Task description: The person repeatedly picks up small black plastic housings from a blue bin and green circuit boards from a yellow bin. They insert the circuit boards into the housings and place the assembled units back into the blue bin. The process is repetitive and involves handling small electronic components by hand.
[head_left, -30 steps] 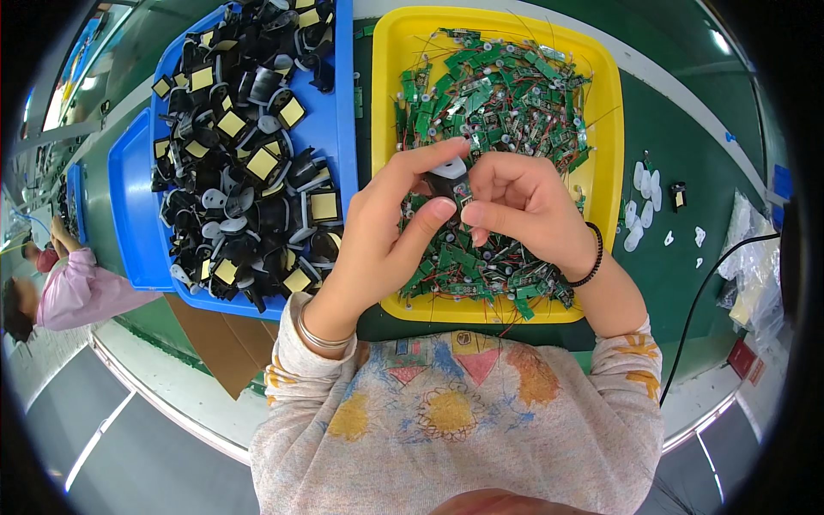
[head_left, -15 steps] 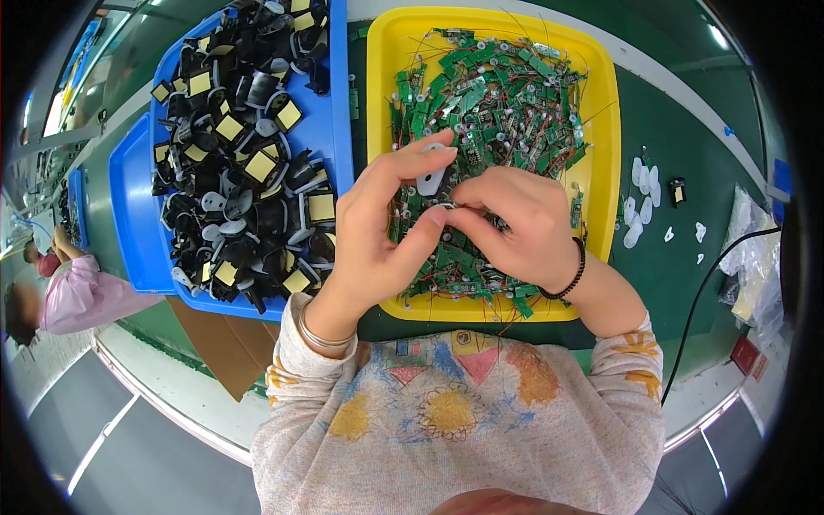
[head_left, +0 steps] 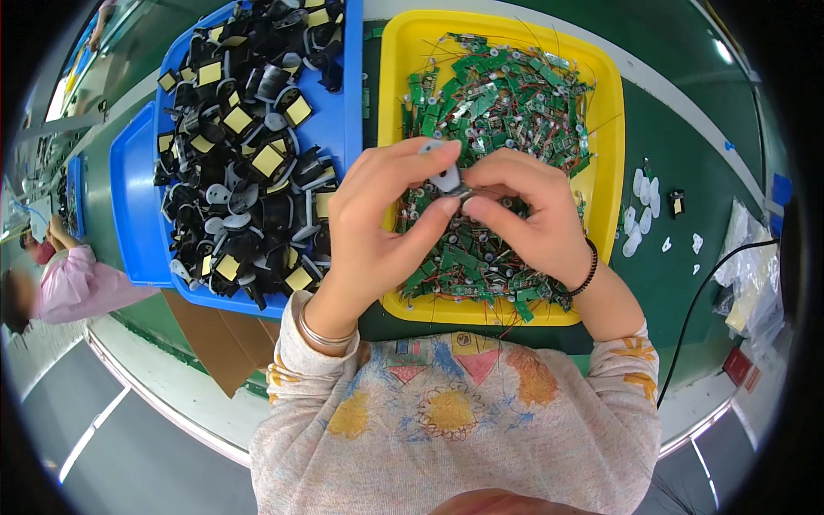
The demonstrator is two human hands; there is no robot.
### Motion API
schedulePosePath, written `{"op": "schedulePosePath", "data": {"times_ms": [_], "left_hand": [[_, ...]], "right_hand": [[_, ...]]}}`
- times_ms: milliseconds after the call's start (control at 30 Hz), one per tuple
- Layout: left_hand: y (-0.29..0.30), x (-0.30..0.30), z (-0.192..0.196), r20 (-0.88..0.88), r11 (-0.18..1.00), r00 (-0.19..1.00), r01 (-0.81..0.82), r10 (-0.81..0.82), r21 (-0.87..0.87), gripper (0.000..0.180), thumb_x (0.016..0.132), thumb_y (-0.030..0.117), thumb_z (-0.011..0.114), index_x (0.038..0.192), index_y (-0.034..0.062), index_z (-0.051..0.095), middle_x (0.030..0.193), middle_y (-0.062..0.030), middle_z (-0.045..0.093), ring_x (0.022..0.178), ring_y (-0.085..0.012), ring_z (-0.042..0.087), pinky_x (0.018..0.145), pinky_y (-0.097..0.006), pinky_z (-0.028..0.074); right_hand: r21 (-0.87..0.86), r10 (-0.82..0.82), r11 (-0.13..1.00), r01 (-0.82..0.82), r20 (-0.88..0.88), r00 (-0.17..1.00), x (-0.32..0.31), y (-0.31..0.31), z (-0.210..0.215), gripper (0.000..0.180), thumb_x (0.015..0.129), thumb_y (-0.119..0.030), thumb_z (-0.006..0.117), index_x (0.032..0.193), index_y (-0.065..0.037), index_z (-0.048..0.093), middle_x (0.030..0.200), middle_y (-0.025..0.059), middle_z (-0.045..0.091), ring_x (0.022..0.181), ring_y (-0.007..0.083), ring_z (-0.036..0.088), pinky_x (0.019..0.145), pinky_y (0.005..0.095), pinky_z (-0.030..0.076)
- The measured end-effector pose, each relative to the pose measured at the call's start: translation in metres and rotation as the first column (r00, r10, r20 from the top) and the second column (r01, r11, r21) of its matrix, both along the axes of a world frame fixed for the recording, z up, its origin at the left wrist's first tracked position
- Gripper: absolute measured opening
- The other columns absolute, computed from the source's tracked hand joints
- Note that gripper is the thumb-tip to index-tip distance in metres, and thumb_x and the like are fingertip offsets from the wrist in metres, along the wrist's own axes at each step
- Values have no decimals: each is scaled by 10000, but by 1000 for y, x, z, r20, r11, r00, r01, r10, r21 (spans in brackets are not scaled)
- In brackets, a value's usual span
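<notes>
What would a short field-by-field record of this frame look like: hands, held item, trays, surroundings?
left hand: left hand pinches a small grey flat plastic piece at its fingers
right hand: right hand meets the left on the same piece
yellow tray: yellow plastic tray, full of small green circuit boards with wires, under both hands
blue tray: blue plastic tray, holding black parts with yellow pads
surface: green table, small white pieces to the right
others: another person in a pink sleeve, far left
</notes>
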State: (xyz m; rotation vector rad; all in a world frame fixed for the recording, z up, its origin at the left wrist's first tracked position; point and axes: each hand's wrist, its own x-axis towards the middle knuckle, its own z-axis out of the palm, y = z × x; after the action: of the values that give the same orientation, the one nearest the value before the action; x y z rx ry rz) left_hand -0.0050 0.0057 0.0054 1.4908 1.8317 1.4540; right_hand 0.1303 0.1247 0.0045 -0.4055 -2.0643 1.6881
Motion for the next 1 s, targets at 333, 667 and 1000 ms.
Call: {"op": "schedulePosePath", "data": {"times_ms": [333, 667, 1000], "left_hand": [[-7, -46, -14, -832, 698, 401, -716, 383, -23, 291, 741, 290, 650, 976, 127, 595, 1037, -47, 529, 1068, -278, 417, 842, -443, 323], [-8, -90, -29, -958, 458, 142, -889, 251, -11, 326, 726, 305, 644, 1013, 153, 617, 952, 4, 595, 1004, -202, 479, 789, -413, 315], [-9, -88, -19, -718, 619, 411, -784, 562, 36, 236, 714, 281, 685, 866, 118, 609, 761, -10, 618, 783, -190, 551, 662, -350, 398]], "right_hand": [[532, -281, 817, 221, 32, 959, -17, 67, 18, 117, 772, -90, 631, 838, -1, 597, 795, 77, 605, 700, 149, 582, 629, 245, 468], [870, -547, 492, -19, 326, 771, -85, 252, -58, 277, 727, -322, 654, 921, -125, 653, 841, 57, 656, 796, 221, 625, 720, 345, 485], [754, -193, 652, 76, 69, 979, -40, 108, -1, 194, 719, -214, 659, 850, -74, 630, 764, 62, 626, 767, 248, 573, 708, 339, 438]]}}
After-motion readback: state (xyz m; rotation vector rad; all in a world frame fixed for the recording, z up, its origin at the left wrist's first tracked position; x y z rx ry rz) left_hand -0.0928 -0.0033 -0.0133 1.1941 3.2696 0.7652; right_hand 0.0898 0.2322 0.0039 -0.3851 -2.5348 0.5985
